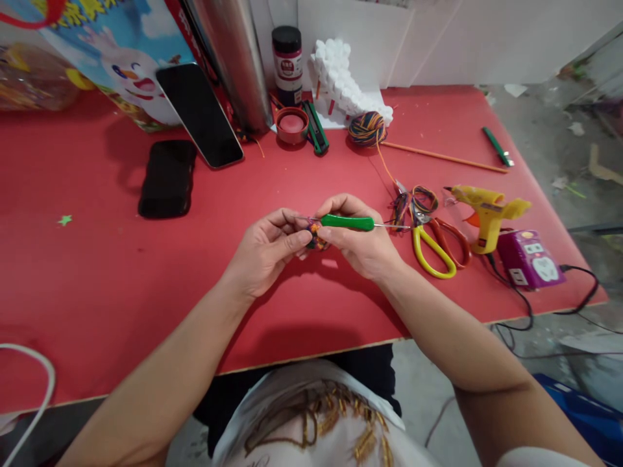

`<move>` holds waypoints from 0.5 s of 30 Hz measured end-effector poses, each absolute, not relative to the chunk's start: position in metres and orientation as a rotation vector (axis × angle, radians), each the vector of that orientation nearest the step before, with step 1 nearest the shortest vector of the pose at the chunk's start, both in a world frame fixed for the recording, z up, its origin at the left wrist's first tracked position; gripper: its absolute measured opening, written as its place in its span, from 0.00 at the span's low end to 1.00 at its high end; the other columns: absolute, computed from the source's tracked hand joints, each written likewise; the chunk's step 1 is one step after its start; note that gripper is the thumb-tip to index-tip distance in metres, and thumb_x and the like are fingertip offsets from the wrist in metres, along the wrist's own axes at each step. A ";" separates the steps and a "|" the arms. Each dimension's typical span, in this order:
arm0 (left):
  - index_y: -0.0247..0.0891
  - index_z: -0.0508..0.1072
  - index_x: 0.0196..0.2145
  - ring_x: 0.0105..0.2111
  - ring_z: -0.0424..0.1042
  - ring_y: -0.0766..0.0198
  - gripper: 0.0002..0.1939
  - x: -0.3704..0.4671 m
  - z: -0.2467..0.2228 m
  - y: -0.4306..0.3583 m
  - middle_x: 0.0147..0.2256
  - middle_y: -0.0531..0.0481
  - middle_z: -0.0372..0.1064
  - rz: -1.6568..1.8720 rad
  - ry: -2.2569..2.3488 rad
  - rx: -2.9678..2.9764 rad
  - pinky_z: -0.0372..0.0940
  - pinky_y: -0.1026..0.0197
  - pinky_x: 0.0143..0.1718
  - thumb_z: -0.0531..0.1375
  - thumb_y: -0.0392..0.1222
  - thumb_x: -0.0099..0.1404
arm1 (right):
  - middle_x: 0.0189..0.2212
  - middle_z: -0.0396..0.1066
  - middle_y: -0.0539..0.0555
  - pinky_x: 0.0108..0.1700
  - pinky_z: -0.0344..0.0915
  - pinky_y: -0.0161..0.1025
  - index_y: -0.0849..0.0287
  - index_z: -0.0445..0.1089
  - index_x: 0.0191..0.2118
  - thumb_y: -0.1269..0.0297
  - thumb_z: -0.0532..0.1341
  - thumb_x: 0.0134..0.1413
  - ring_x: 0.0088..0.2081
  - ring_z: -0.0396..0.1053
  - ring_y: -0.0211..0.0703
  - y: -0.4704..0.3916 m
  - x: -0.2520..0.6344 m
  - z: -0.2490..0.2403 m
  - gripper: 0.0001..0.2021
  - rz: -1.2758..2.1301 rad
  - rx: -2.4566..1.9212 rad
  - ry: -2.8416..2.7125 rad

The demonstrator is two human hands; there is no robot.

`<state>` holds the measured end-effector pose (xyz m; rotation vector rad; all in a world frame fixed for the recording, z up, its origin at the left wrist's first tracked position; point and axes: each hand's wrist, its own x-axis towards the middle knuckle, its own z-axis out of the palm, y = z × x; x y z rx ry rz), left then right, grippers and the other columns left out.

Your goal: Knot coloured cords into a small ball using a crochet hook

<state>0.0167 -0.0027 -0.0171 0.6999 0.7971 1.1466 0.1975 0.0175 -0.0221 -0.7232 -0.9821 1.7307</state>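
A crochet hook (pixel 348 223) with a green handle lies level in my right hand (pixel 360 237), pinched between thumb and fingers. Its thin metal tip reaches left toward a small multicoloured piece of crochet (pixel 317 237). My left hand (pixel 272 246) pinches that piece between thumb and forefinger; the fingers cover much of it. Both hands meet just above the red table. To the right, loose multicoloured yarn (pixel 422 198) lies around the blades of scissors (pixel 435 250) with one yellow and one red handle. An orange strand runs up from there to a yarn ball (pixel 367 129).
A yellow glue gun (pixel 490 211) and a purple power box (pixel 530 258) with cords stand at the right table edge. An orange stick (pixel 445 156) lies behind. A phone (pixel 199 113), black case (pixel 168 178), steel flask (pixel 233 61), dark jar (pixel 287 65) and green cutter (pixel 316 128) are further back.
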 end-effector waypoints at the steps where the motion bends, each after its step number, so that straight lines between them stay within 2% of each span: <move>1: 0.35 0.83 0.35 0.27 0.74 0.70 0.14 0.016 -0.017 -0.003 0.32 0.49 0.78 1.133 0.789 0.691 0.72 0.69 0.28 0.80 0.40 0.55 | 0.32 0.77 0.47 0.36 0.76 0.33 0.57 0.77 0.40 0.67 0.80 0.46 0.32 0.75 0.35 0.017 0.197 -0.022 0.16 1.725 -0.724 -0.985; 3: 0.34 0.84 0.37 0.26 0.73 0.70 0.15 0.016 -0.017 -0.004 0.32 0.48 0.78 1.091 0.757 0.684 0.73 0.67 0.30 0.79 0.47 0.59 | 0.31 0.76 0.46 0.36 0.75 0.32 0.57 0.77 0.39 0.67 0.80 0.45 0.31 0.75 0.34 0.017 0.197 -0.021 0.17 1.709 -0.741 -0.947; 5: 0.34 0.85 0.38 0.27 0.73 0.70 0.16 0.015 -0.018 -0.005 0.32 0.48 0.78 1.038 0.728 0.684 0.74 0.66 0.32 0.78 0.48 0.59 | 0.30 0.75 0.44 0.34 0.73 0.30 0.58 0.77 0.38 0.67 0.80 0.45 0.29 0.73 0.32 0.018 0.197 -0.018 0.16 1.705 -0.758 -0.889; 9: 0.38 0.85 0.36 0.30 0.75 0.69 0.13 0.015 -0.017 -0.007 0.35 0.50 0.79 1.025 0.739 0.679 0.74 0.66 0.33 0.80 0.36 0.53 | 0.30 0.75 0.44 0.32 0.72 0.30 0.57 0.76 0.38 0.67 0.81 0.44 0.29 0.73 0.32 0.020 0.199 -0.015 0.17 1.804 -0.727 -0.816; 12: 0.38 0.85 0.35 0.31 0.76 0.69 0.11 0.015 -0.016 -0.007 0.35 0.50 0.79 1.078 0.737 0.679 0.73 0.67 0.32 0.79 0.35 0.54 | 0.30 0.76 0.45 0.33 0.72 0.31 0.57 0.76 0.39 0.66 0.81 0.45 0.29 0.74 0.33 0.021 0.200 -0.017 0.18 1.902 -0.683 -0.816; 15: 0.36 0.84 0.34 0.28 0.74 0.70 0.11 0.016 -0.016 -0.006 0.31 0.50 0.78 1.115 0.742 0.658 0.71 0.67 0.30 0.79 0.35 0.53 | 0.29 0.77 0.44 0.33 0.73 0.33 0.56 0.75 0.39 0.62 0.81 0.46 0.28 0.73 0.33 0.022 0.201 -0.020 0.19 1.993 -0.632 -0.828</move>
